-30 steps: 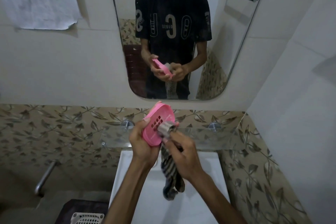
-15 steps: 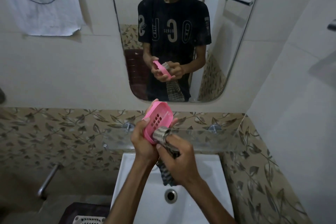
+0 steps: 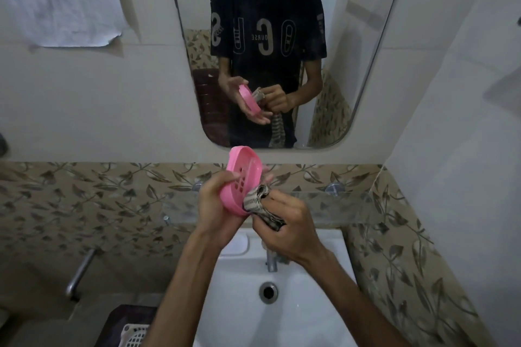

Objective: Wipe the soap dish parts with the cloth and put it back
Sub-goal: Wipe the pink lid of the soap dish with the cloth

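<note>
Both hands work above the white basin [image 3: 304,284]: left hand [image 3: 218,205] grips the tilted pink oval plastic soap dish [image 3: 239,177], right hand [image 3: 284,222] pinches the striped cloth [image 3: 255,200] against its near right rim.

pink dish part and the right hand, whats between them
In the head view, a bunched striped cloth lies between them: the right hand grips it and presses it against the lower edge of the pink dish part, which the left hand holds.

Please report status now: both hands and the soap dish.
Left hand holds pink soap dish. Right hand presses cloth on it. Nothing in the way.
</note>
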